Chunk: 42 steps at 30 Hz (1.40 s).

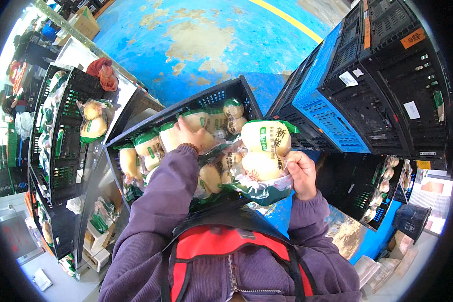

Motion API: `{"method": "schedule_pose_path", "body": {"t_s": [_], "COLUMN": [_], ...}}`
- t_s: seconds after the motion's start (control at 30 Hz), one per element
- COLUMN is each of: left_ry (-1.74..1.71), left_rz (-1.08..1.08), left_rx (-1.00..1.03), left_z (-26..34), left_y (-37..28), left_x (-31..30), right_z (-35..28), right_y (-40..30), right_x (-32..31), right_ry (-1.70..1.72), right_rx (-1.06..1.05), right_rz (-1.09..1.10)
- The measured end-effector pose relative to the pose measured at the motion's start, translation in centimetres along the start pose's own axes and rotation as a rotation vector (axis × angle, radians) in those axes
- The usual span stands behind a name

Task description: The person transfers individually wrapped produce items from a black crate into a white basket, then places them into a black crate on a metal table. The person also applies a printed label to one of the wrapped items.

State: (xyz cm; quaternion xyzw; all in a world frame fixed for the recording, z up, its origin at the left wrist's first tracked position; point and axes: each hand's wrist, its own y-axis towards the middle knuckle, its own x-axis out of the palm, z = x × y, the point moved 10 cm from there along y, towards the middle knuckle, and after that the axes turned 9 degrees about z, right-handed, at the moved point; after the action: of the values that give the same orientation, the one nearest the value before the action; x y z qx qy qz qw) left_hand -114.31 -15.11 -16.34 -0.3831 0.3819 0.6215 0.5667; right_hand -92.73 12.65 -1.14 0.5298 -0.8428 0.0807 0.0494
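A black plastic crate (245, 90) tilts in front of me, holding several clear-and-green plastic bags of pale, rounded vegetables that look like lotus root segments. Inside it, my left hand (196, 139) lies over a bag (169, 136) near the middle; its fingers are partly hidden, so whether it grips is unclear. My right hand (302, 171) pinches the right side of another bag (266, 151), raised over the crate's near right part. Two stacked pale pieces show through that bag, which bears dark and green printing. Part of the crate's near side is hidden behind my left sleeve.
Tall stacks of black crates (396, 94) and a blue crate (324, 109) stand close on the right. At left, more black crates (66, 132) hold bags, beside a red cloth (102, 74). Worn blue floor (143, 45) with a yellow line (287, 18) lies beyond.
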Motion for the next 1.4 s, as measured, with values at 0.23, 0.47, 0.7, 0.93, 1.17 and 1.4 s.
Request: {"method": "schedule_pose_path", "body": {"t_s": [0.23, 0.47, 0.7, 0.93, 1.17, 1.4], "left_ry": [-1.407, -1.752, -1.743, -1.904, -2.035, -1.953], "left_rz": [-1.086, -0.95, -0.503, -0.551, -0.793, -0.79], "left_rx": [-0.231, -0.534, -0.448, -0.78, -0.937, -0.739], "left_z": [10.9, 7.3, 2.5, 0.0, 1.0, -1.1], "left_y": [-11.8, -12.1, -9.3, -11.0, -13.1, -13.6], "left_x": [-4.9, -7.6, -9.9, -7.5, -7.5, -7.3], "right_z": [0.1, 3.7, 10.2, 10.3, 11.5, 12.2], "right_y": [0.3, 3.1, -0.6, -0.1, -0.6, -1.2], "right_x": [5.1, 9.1, 16.1, 17.3, 18.6, 19.3], "right_ry": [0.054, 0.432, 0.21, 0.291, 0.233, -0.037], "right_rx": [-0.018, 0.168, 0.285, 0.236, 0.242, 0.233], "right_rz": [-0.169, -0.119, -0.03, 0.051, -0.015, -0.161]}}
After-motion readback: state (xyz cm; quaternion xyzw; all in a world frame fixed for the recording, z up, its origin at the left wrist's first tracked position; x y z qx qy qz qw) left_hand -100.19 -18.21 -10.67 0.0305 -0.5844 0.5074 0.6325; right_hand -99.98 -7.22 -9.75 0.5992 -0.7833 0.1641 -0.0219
